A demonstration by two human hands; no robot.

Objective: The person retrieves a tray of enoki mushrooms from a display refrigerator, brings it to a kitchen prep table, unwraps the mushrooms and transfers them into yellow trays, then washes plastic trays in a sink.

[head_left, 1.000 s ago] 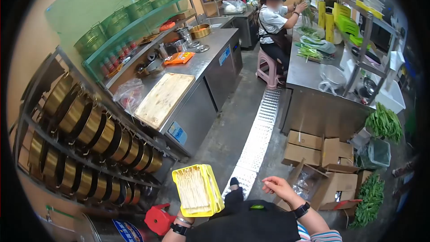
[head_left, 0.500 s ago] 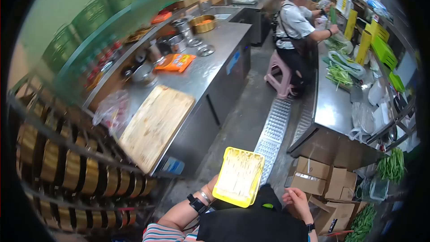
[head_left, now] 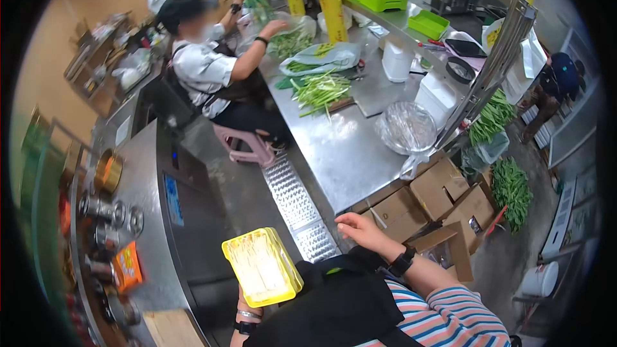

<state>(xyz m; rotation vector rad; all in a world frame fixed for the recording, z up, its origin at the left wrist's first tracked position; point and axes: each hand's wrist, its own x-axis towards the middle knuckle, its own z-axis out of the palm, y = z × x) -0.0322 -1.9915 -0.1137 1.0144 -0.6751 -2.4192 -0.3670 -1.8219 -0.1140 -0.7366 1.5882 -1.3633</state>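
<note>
A yellow plastic basket (head_left: 292, 267) is tilted towards me in front of my apron. Pale thin strands (head_left: 256, 262), which look like enoki mushrooms, lie in it. My left hand (head_left: 245, 301) grips the basket from its lower left side; most of its fingers are hidden behind it. My right hand (head_left: 364, 231) hangs with loosely bent fingers, holding nothing, near the front corner of the steel table (head_left: 340, 180). Beside that hand, on its right, are open cardboard boxes (head_left: 398, 214).
A person (head_left: 209, 74) sits on a pink stool (head_left: 241, 144), handling green vegetables (head_left: 257, 5). Cut green stalks (head_left: 321, 92) and a plastic-wrapped bowl (head_left: 406, 127) stand on the table. Another steel counter (head_left: 144, 183) runs along the left. A person (head_left: 558, 80) bends at the far right.
My view has turned to the right, bringing more of the right table and boxes into sight. The basket stays in my left hand. My right hand has come up beside the table corner.
</note>
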